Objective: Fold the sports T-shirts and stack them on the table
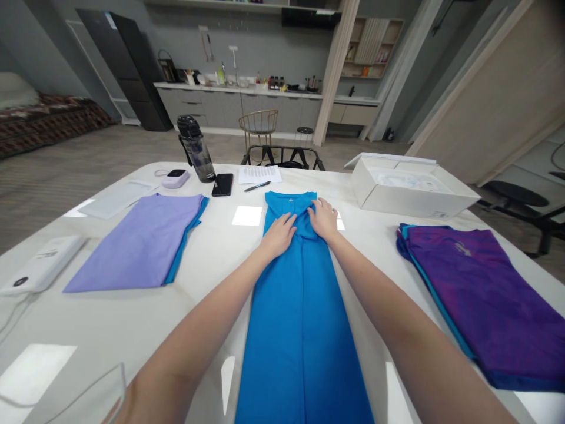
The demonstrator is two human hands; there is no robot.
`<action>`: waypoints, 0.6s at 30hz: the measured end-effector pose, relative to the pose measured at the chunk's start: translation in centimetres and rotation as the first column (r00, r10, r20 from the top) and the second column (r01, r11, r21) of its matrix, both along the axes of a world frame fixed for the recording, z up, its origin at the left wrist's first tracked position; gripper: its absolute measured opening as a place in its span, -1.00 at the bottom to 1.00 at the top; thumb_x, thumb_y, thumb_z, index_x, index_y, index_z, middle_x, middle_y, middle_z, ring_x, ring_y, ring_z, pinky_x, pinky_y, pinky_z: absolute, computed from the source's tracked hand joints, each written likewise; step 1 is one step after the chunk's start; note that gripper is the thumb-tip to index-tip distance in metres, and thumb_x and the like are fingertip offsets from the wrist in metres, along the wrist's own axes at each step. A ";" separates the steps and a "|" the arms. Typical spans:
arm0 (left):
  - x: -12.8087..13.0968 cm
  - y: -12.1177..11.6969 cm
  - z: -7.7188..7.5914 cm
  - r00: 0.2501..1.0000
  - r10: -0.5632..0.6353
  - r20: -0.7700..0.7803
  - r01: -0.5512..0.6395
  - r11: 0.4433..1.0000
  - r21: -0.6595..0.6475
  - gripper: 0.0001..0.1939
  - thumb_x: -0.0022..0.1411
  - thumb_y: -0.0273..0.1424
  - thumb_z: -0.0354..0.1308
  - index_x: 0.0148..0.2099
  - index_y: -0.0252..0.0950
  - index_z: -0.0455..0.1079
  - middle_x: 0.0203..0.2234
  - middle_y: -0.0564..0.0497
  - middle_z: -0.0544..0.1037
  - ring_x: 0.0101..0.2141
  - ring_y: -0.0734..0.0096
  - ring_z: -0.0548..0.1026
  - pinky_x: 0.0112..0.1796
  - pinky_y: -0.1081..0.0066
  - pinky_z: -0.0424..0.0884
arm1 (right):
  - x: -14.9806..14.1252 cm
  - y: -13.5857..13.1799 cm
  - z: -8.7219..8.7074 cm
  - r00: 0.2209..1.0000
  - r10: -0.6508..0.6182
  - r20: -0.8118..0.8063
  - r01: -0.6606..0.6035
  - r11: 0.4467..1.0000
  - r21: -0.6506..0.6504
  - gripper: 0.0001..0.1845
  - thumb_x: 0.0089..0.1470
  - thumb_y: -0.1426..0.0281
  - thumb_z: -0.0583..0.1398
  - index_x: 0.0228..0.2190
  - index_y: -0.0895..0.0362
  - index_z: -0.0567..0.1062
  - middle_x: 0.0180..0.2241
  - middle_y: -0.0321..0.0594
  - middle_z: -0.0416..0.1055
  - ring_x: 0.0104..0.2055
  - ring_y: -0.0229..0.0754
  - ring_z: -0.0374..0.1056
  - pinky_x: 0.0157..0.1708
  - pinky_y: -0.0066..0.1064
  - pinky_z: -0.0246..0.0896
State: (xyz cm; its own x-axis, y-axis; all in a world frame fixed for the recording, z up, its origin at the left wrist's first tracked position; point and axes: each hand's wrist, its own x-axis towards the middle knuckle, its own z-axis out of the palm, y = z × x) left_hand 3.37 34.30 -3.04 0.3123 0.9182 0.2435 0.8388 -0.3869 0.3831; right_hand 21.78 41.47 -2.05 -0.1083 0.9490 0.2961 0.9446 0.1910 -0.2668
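Garment (pixel 302 318), blue, lies under left grip (pixel 279 235) and right grip (pixel 323 219), both unclenched near its neckline (pixel 291 195).

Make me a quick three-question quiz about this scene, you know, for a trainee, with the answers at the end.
1. True or false: the left hand and the right hand both touch the blue garment.
2. Which of these is nearest to the bottle?
A) the white box
B) the phone
C) the fridge
3. What colour is the top piece of the folded pile on the left side of the table?

Key:
1. True.
2. B, the phone.
3. Light purple.
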 end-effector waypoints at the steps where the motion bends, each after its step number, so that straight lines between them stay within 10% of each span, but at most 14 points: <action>1: -0.2 -0.2 -0.3 0.999 0.016 -0.050 -0.017 1.000 -0.017 -0.40 0.51 -0.16 -0.26 0.45 -0.31 0.07 0.39 -0.19 0.15 0.37 0.14 0.11 0.31 0.09 0.09 | -0.3 -0.9 -0.1 0.999 0.050 0.018 -0.050 0.998 -0.026 -0.46 0.39 0.16 -0.11 0.27 0.04 0.27 0.36 -0.03 0.08 0.36 0.13 0.03 0.27 0.25 -0.05; 6: -0.1 -1.3 -1.1 0.980 0.067 -0.189 -0.073 0.997 -0.028 -0.36 0.48 -0.05 -0.28 0.44 -0.21 0.12 0.42 -0.10 0.08 0.40 0.12 0.01 0.36 0.01 -0.09 | -0.4 -5.0 -0.5 0.976 0.185 0.112 -0.149 0.950 -0.273 -0.39 0.40 0.06 -0.18 0.38 -0.12 0.05 0.44 -0.22 -0.13 0.46 0.12 -0.19 0.31 0.36 -0.26; 18: -0.1 -1.7 -0.4 0.976 0.053 -0.209 -0.075 0.992 -0.099 -0.24 0.42 0.10 -0.33 0.47 -0.20 0.04 0.44 -0.07 0.00 0.42 0.12 -0.07 0.36 0.00 -0.18 | 5.6 -17.3 0.4 0.957 0.287 -0.052 -0.285 0.884 -0.369 -0.33 0.34 -0.05 -0.04 0.37 -0.16 0.10 0.44 -0.22 -0.16 0.48 0.09 -0.26 0.40 0.14 -0.32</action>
State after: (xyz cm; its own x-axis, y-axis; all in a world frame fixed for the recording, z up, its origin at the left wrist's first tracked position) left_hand 3.24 32.65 -3.48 0.2853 0.9550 0.0809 0.9255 -0.2965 0.2356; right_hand 27.41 24.14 -1.64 -0.3921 0.9172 -0.0698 0.8650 0.3418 -0.3673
